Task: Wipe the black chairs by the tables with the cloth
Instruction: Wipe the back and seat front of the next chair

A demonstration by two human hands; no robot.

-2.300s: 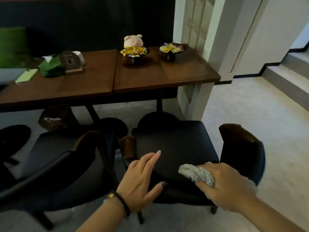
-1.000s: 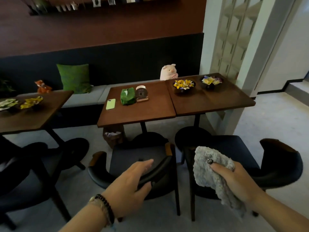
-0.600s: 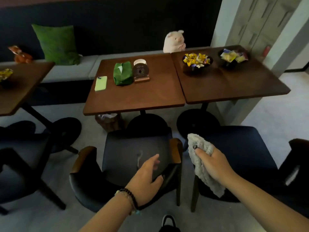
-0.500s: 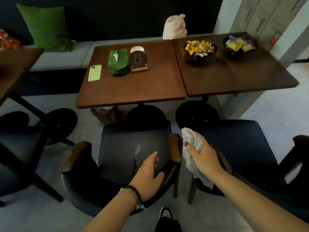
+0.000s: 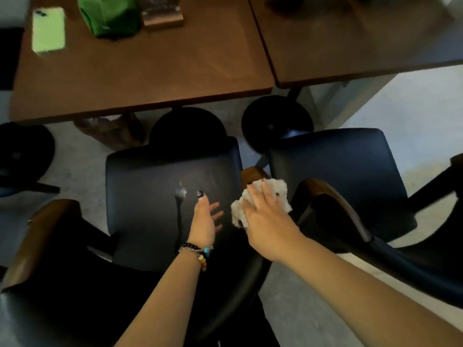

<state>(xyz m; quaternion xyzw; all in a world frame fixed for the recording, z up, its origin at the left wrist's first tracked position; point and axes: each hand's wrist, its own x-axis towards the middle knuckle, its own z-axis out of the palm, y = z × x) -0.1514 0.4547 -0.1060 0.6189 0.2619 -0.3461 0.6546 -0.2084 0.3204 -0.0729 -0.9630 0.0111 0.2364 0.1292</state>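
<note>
Right hand (image 5: 263, 209) reaches forward, palm down, fingers clutching the cloth (image 5: 260, 199) against the black chair (image 5: 155, 196) arm. Left hand (image 5: 204, 219) hovers edge-on, fingers relaxed, holding nothing.

Chair seat (image 5: 160, 196): black leather-look, smooth, dull sheen, 1 pale smear mid-seat. Arm tips (image 5: 253, 172): brown polished wood. Cloth (image 5: 275, 187): off-white, nubby terry-like, matt. Tables (image 5: 140, 71): brown wood, smooth, satin. Pouch (image 5: 110, 16): green fabric, soft. Phone (image 5: 48, 30): lime case, plastic-looking. Floor (image 5: 413, 101): pale grey, matt, slightly grainy. Bracelet (image 5: 198, 251): glossy beads.
</note>
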